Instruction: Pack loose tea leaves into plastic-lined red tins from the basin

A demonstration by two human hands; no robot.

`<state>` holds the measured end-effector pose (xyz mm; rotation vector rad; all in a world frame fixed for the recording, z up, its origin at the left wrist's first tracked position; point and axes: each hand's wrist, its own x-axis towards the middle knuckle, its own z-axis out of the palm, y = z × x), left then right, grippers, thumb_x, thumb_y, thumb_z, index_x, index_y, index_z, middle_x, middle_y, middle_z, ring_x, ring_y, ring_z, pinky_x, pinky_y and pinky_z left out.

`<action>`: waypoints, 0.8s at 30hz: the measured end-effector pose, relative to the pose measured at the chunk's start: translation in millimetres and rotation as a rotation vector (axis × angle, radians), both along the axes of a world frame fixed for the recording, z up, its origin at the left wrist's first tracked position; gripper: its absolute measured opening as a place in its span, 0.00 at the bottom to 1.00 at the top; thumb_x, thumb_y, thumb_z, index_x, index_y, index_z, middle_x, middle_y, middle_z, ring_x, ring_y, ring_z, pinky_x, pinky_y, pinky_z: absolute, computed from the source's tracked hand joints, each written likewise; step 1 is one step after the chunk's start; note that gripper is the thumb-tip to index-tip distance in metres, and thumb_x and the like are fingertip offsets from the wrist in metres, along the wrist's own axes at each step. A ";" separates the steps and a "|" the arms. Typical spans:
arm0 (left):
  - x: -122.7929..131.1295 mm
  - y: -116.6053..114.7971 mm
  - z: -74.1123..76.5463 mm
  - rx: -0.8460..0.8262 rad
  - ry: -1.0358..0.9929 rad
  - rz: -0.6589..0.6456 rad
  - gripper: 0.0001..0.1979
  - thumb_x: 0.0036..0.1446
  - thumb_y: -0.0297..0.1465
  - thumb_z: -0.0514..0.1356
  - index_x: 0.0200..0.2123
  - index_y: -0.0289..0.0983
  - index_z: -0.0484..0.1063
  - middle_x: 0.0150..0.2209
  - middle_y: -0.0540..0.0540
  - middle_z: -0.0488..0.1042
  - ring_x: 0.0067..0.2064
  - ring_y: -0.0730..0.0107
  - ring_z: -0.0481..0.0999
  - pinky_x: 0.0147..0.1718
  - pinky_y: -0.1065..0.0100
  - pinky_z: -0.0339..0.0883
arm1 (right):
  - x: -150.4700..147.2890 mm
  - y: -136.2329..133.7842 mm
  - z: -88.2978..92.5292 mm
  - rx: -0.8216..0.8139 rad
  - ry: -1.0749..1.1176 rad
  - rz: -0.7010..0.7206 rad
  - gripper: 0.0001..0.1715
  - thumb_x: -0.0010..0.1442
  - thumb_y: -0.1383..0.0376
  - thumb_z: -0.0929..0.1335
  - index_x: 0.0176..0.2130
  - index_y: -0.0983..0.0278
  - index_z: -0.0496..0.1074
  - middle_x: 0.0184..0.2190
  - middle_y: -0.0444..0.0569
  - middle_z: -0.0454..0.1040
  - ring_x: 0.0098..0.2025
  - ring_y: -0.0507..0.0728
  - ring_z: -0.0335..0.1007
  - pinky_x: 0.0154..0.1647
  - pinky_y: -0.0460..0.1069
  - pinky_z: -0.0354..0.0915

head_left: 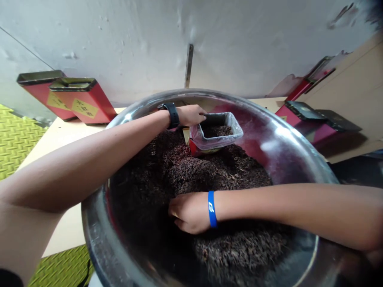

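A large round metal bowl (98, 235) holds a heap of dark dried leaves (197, 173). Near its far side a red box (202, 148) lined with a clear plastic bag (237, 126) rests on the heap, partly filled with the same leaves. My left hand (191, 114), below a dark watch, grips the left rim of this lined box. My right hand (190, 213), with a blue wristband, is down in the leaves at the middle of the bowl; its fingers are curled, and what they hold is hidden in shadow.
Two red tins with yellow labels (92, 103) stand open at the left on a pale tabletop (67, 137). More red tins with dark tops (308, 113) are at the right, beside cardboard (356, 91). A grey wall (143, 44) rises behind the bowl.
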<state>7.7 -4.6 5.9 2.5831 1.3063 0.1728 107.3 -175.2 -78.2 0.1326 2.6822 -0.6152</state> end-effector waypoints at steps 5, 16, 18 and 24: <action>1.1 -5.3 3.5 0.020 0.012 0.004 0.19 0.53 0.33 0.47 0.43 0.33 0.72 0.35 0.43 0.73 0.33 0.70 0.67 0.34 0.71 0.57 | 0.9 -11.9 14.5 -0.017 -0.131 0.051 0.20 0.51 0.66 0.58 0.34 0.70 0.75 0.32 0.56 0.75 0.32 0.56 0.68 0.31 0.49 0.59; 2.1 -5.2 2.4 0.017 -0.001 0.008 0.19 0.53 0.33 0.47 0.43 0.33 0.71 0.36 0.44 0.73 0.35 0.69 0.68 0.35 0.71 0.57 | 4.5 -20.0 36.2 -0.049 -0.371 0.186 0.21 0.53 0.58 0.62 0.37 0.70 0.75 0.29 0.55 0.75 0.29 0.57 0.70 0.24 0.49 0.57; 1.7 -4.2 1.5 0.023 -0.009 0.002 0.19 0.53 0.33 0.47 0.43 0.34 0.71 0.37 0.43 0.73 0.36 0.69 0.68 0.35 0.72 0.58 | 6.2 -24.4 34.6 0.007 -0.382 0.162 0.20 0.54 0.60 0.62 0.38 0.71 0.75 0.30 0.56 0.75 0.31 0.58 0.71 0.23 0.49 0.57; 1.2 -1.5 -0.1 0.017 0.009 0.007 0.19 0.54 0.34 0.46 0.43 0.35 0.71 0.37 0.43 0.73 0.35 0.69 0.69 0.34 0.72 0.58 | 6.6 -15.8 43.2 0.111 -0.308 0.138 0.18 0.54 0.59 0.62 0.36 0.67 0.76 0.30 0.54 0.76 0.31 0.57 0.70 0.22 0.48 0.53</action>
